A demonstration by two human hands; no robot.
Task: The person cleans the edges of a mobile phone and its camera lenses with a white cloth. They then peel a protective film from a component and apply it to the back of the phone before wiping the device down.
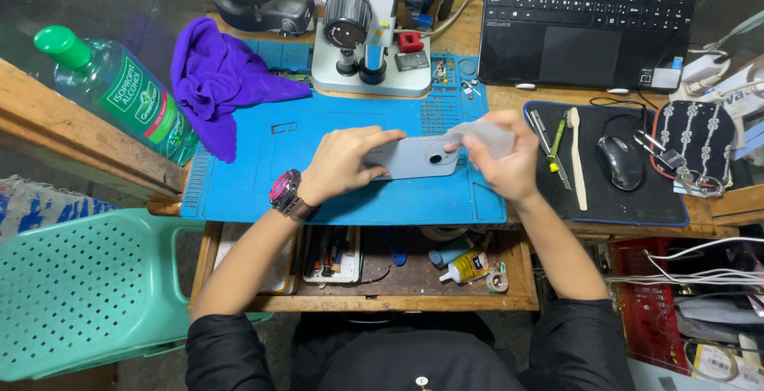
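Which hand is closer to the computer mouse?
The right hand. It is just left of the computer mouse, holding a pale cloth. The left hand is farther left, on the phone.

A wooden surface carries a blue work mat, with an open drawer beneath its front edge. A green perforated plastic chair stands at the left beside a wooden ledge. The light is even, the surroundings dim.
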